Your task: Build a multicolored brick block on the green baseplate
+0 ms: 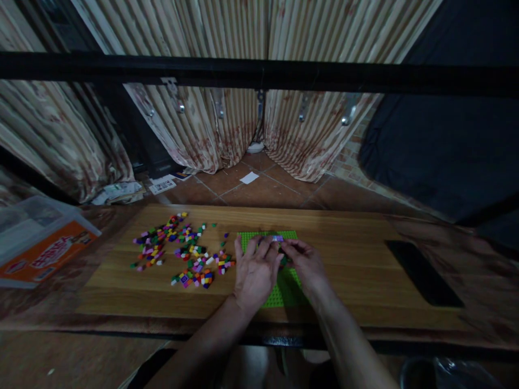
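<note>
A green studded baseplate point(279, 296) lies on the wooden board, partly covered by both hands. Over its left part rests my left hand point(257, 273), palm down, with its fingers stretched out and apart. My right hand point(306, 265) is at the plate's right side, its fingers bent and pinched together close to the left fingertips. What those fingers hold, if anything, is hidden. A purple-and-white piece point(278, 238) shows on the plate just beyond the fingertips. Small dark pieces point(285, 260) show between the hands, too dim to make out.
Many loose colourful toy bricks point(194, 251) are scattered left of the plate on the wooden board point(348, 292). A black phone-like slab point(421, 273) lies at the right. A clear plastic box point(44, 232) with an orange label stands far left. A dark bar point(259, 73) crosses ahead.
</note>
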